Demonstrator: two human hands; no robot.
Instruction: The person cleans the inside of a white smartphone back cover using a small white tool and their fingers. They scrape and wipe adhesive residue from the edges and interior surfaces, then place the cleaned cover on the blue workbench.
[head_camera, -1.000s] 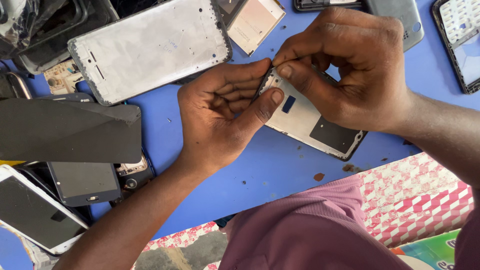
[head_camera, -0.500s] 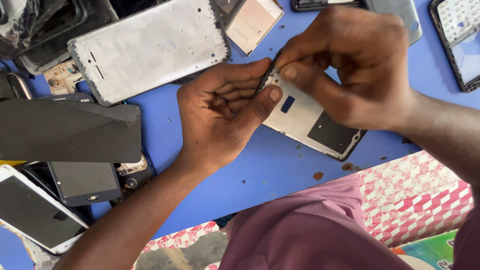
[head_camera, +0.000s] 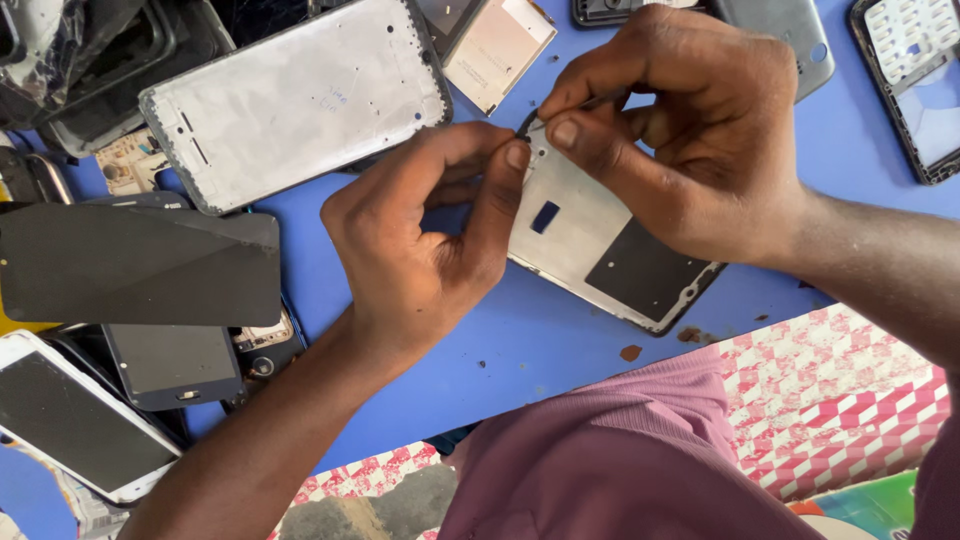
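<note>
Your hands have barely moved. Your right hand (head_camera: 700, 140) pinches a thin dark strip (head_camera: 560, 108) at the top of the phone frame (head_camera: 600, 235), which lies on the blue worktop (head_camera: 520, 350). Your left hand (head_camera: 430, 235) steadies the frame, its fingers (head_camera: 500, 190) curled and thumb pressing its edge.

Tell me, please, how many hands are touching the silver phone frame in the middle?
2: the left hand grips the phone frame at its near-left end, and the right hand pinches a thin dark strip at its top edge.

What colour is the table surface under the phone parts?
Blue; the table shows in the head view.
</note>
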